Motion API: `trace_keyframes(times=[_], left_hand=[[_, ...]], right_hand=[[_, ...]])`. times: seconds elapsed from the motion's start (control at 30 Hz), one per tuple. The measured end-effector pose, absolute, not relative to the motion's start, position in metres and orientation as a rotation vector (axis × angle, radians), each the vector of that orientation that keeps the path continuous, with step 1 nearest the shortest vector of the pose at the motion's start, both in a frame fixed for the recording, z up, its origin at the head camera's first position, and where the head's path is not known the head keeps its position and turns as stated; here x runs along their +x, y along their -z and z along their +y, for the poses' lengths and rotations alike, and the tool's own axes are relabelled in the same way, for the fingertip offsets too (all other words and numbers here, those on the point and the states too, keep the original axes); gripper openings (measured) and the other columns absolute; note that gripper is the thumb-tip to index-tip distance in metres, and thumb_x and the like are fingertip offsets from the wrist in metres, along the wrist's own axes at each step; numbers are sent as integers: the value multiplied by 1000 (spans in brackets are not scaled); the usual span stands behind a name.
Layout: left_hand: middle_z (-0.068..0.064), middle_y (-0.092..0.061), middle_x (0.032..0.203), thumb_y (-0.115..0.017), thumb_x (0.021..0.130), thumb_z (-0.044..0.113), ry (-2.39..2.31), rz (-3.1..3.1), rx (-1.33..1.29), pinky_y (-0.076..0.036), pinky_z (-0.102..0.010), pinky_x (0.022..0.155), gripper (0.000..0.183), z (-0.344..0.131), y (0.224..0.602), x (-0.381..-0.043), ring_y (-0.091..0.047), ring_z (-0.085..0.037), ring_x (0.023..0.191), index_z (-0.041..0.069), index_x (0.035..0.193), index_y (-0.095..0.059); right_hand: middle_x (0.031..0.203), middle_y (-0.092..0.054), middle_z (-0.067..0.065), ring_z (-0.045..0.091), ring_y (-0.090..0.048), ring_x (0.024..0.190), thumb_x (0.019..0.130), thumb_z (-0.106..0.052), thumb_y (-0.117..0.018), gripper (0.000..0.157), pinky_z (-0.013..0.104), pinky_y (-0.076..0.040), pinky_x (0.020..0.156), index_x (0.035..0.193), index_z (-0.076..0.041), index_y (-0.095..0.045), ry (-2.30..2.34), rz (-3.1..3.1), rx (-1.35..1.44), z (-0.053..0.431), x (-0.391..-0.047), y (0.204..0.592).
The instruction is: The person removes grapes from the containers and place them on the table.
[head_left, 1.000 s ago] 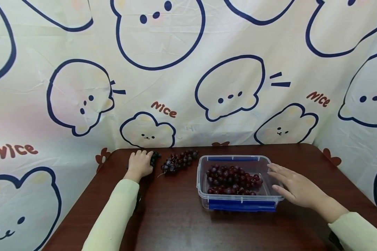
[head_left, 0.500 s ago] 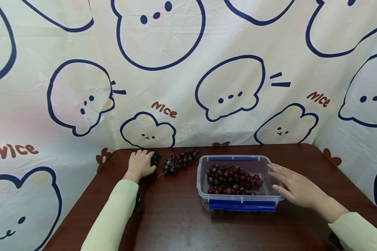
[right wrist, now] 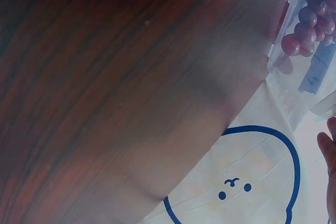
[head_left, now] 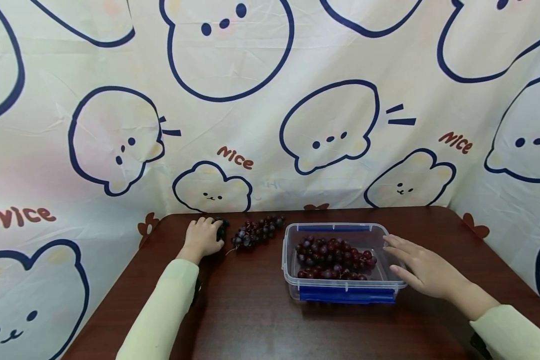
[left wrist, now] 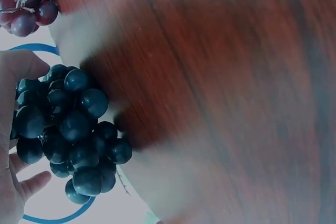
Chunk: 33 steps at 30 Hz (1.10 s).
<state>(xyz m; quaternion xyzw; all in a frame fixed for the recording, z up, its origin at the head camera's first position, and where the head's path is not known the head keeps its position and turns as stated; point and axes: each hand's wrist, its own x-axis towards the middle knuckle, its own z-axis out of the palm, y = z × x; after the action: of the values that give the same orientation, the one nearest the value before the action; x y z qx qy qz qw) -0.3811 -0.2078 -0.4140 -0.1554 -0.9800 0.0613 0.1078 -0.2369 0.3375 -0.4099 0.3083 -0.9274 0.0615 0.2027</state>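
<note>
Smooth, satiny dark grapes (left wrist: 73, 127); clear plastic box (head_left: 342, 283); glossy wood table (head_left: 247, 315) (grain showing); creased cloth backdrop (head_left: 261, 125).

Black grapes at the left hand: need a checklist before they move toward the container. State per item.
1. Left hand has hold of the black grapes: ok, it is curled around the bunch.
2. Black grapes off the table: cannot tell, the underside is hidden.
3. Straight path along the table clear: not ok, the purple grapes lie between the left hand and the container.
4. Container open on top: ok.
5. Space left beside the red grapes: ok, some bare floor shows at the right end, probably tight.
6. Right hand bracing the container: cannot tell, it is at the right rim but pressure doesn't show.
</note>
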Motion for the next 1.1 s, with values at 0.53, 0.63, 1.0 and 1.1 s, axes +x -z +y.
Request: trace_keyframes(times=[0.53, 0.63, 1.0, 1.1], left_hand=[[-20, -56, 128, -65, 88, 42, -151, -2847, -462, -37, -56, 97, 58, -209, 404, -372, -50, -39, 116, 7, 134, -57], [-20, -57, 127, -66, 88, 40, -128, -2817, -466, -38, -56, 97, 57, -209, 401, -371, -51, -39, 115, 6, 133, -58], [-19, -57, 127, -66, 88, 41, -109, -2731, -506, -38, -54, 98, 57, -206, 391, -368, -52, -37, 116, 7, 134, -58], [-18, -57, 127, -67, 88, 40, -95, -2709, -526, -38, -54, 98, 58, -203, 388, -365, -52, -37, 115, 7, 134, -58]], right_hand=[[141, -49, 18, 38, -47, 126, 89, -24, -68, 45, 27, -23, 111, 127, -1, -62, -180, -2561, 883, 339, -237, 410], [141, -49, 18, 38, -47, 127, 88, -24, -69, 45, 37, -34, 108, 127, -1, -62, -170, -2564, 879, 339, -237, 410], [141, -49, 18, 38, -48, 126, 89, -25, -68, 45, 26, -22, 111, 127, -1, -62, -182, -2554, 890, 339, -238, 411], [140, -50, 18, 38, -48, 126, 89, -24, -69, 45, 24, -20, 111, 127, -1, -62, -180, -2552, 892, 339, -238, 411]])
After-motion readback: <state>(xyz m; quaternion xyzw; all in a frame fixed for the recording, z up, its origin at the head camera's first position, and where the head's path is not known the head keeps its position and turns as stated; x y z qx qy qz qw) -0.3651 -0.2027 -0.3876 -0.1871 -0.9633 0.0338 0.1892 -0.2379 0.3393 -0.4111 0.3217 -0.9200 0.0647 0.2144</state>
